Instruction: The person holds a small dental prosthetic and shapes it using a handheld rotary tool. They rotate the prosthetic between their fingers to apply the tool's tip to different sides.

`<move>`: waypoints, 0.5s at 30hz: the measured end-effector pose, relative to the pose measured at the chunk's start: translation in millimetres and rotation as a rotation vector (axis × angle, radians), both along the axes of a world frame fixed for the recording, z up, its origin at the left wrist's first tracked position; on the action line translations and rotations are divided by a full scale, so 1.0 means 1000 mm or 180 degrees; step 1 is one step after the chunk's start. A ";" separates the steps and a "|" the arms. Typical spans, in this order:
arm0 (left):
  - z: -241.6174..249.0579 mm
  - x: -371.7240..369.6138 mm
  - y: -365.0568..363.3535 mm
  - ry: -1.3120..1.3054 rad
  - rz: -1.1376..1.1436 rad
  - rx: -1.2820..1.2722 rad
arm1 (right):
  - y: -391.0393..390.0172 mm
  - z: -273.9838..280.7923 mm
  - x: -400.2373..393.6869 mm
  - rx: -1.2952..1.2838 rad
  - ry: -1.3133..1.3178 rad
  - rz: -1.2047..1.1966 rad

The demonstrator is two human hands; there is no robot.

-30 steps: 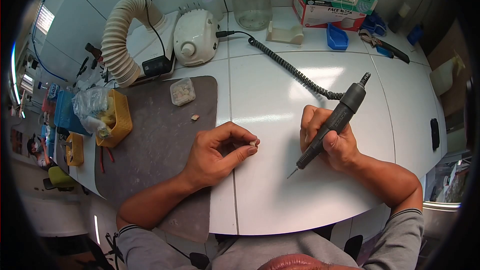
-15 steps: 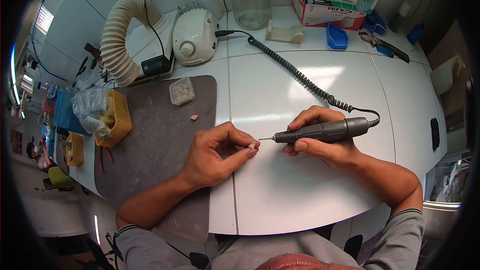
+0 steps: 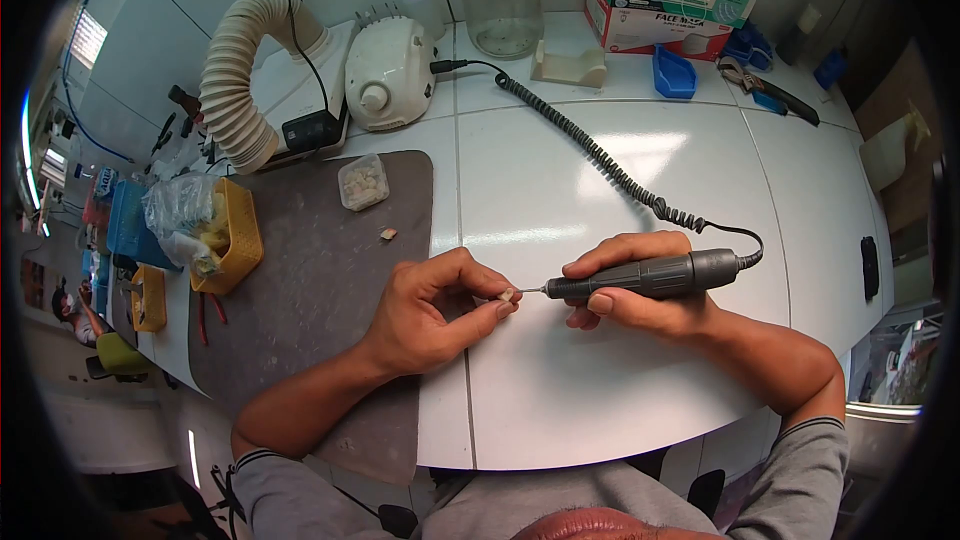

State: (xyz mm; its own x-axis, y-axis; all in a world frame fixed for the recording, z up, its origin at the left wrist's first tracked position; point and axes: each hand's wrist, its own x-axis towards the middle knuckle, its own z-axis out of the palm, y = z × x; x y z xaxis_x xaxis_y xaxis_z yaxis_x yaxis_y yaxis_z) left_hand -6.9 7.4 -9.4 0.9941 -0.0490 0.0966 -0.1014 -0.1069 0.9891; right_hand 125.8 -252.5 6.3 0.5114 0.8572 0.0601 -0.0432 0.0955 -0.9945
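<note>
Between the thumb and index finger of my left hand (image 3: 433,308) is pinched a small cream-coloured piece (image 3: 508,295); its exact kind is too small to make out. My right hand (image 3: 640,290) wraps around a dark grey rotary handpiece (image 3: 650,274), pointing left. The handpiece's thin metal bit (image 3: 532,290) reaches to the piece at my left fingertips, seemingly touching it. A coiled black cord (image 3: 600,152) runs from the handpiece's back end to a white control unit (image 3: 389,75). Both hands are just above the white tiled table (image 3: 600,380).
On the grey mat (image 3: 310,270) sit a clear box of pale pieces (image 3: 363,183) and one loose piece (image 3: 388,234). A yellow basket (image 3: 240,237), red-handled tool (image 3: 204,320) and ribbed hose (image 3: 232,70) stand left. Behind are a glass jar (image 3: 497,5) and mask boxes (image 3: 655,28).
The handpiece in my right hand has tilted nearer to level, its back end lower, and its bit has come left against the small piece. My left hand stays nearly still.
</note>
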 end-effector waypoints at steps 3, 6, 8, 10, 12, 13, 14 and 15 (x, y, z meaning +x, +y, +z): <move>0.000 0.000 0.001 -0.0022 -0.0060 0.0007 | 0.000 0.003 -0.001 -0.0107 0.0052 -0.0023; 0.001 0.000 0.001 -0.0005 -0.0096 0.0009 | 0.000 0.001 0.000 -0.0156 -0.0015 0.0042; 0.002 0.000 0.001 0.0002 -0.0115 -0.0003 | 0.000 0.002 0.000 -0.0169 -0.0088 0.0068; 0.001 0.000 0.002 -0.0009 -0.0139 -0.0035 | 0.001 0.002 0.000 -0.0171 -0.0107 0.0086; -0.001 -0.001 0.003 -0.0044 -0.0181 -0.0008 | 0.001 0.001 0.000 -0.0157 -0.0095 0.0095; -0.002 -0.001 0.003 -0.0061 -0.0202 0.0005 | 0.001 0.000 0.000 -0.0144 -0.0074 0.0096; -0.002 -0.001 0.003 -0.0059 -0.0207 -0.0004 | 0.001 0.000 0.000 -0.0133 -0.0051 0.0097; -0.002 -0.001 0.003 -0.0059 -0.0211 -0.0013 | 0.001 0.000 0.000 -0.0136 -0.0066 0.0105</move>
